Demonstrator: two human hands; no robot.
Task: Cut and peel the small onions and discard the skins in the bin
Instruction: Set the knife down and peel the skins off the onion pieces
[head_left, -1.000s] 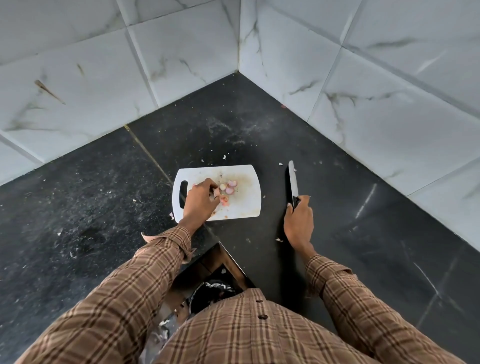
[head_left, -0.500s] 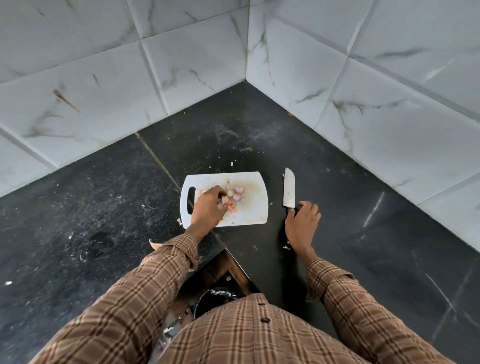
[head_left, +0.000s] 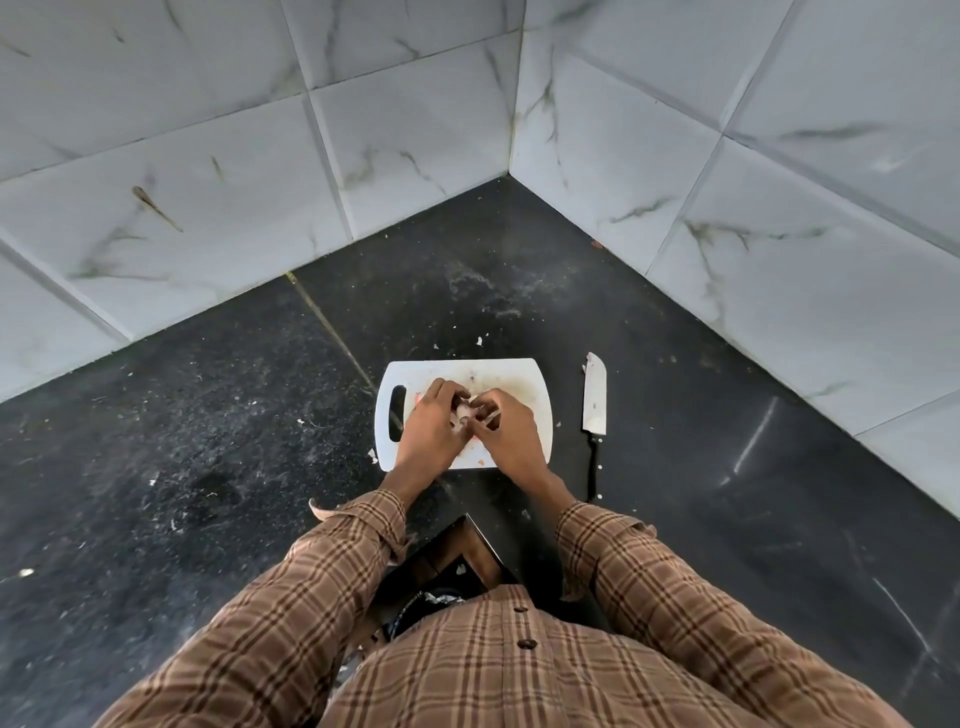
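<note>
Both hands: the left hand (head_left: 434, 426) and right hand (head_left: 506, 428) meet over the middle of the white cutting board (head_left: 524, 374), fingers curled in toward each other.
Grip: each hand pinches the same small onion (head_left: 462, 413), of which only a pale sliver shows between the fingertips; I'd judge they are peeling it, one hand steadying while the other pulls skin.
Why over the board: held there, loose skin would drop on the board rather than the dark surface (head_left: 208, 415), which makes gathering it for the bin easier.
Other onions: a pinkish bit (head_left: 418, 397) peeks out by the left hand's knuckles; whether more pieces lie under the hands I cannot tell.
Knife: the knife (head_left: 595, 397) lies flat on the surface just beside the board's right edge, blade toward the wall, handle toward the person, parked within reach of the right hand and clear of the peeling.
Scraps: small skin flecks (head_left: 480, 341) sit beyond the board's far edge, and one (head_left: 372, 455) by its near-left corner.
Bin: a dark-lined bin (head_left: 415, 610) shows below the surface's near edge, partly hidden by the checked shirt (head_left: 493, 670).
Open room: wide bare surface to the left and right of the board; the tiled walls (head_left: 363, 156) close the far corner, well apart from the hands.
</note>
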